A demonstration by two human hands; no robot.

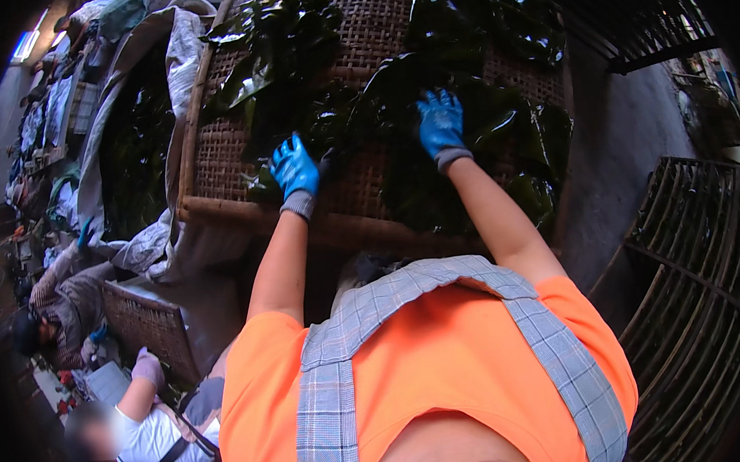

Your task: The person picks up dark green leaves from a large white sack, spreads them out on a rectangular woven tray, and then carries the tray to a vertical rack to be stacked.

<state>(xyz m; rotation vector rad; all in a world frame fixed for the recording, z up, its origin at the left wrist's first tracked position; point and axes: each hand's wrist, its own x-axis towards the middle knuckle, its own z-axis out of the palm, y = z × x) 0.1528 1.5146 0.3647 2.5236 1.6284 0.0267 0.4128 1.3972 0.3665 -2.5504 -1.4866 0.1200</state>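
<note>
A woven bamboo tray (373,25) with a wooden frame lies before me, spread with wet, glossy dark green leaf-like sheets (288,43). My left hand (294,168), in a blue glove with a grey cuff, is over the tray's near part at the edge of some sheets. Its fingers are apart and no held thing shows. Further right and a little farther away, my right hand (442,123), gloved the same way, lies against a dark sheet with its fingers stretched out. Whether the fingertips touch or press the sheets is hard to make out in the dark.
To the left, a pale cloth-lined bin (137,144) holds more dark green sheets. Two people work at lower left, one in a white top (157,443), beside a brown board (149,328). At right stand a grey wall (620,119) and a slatted rack (691,286).
</note>
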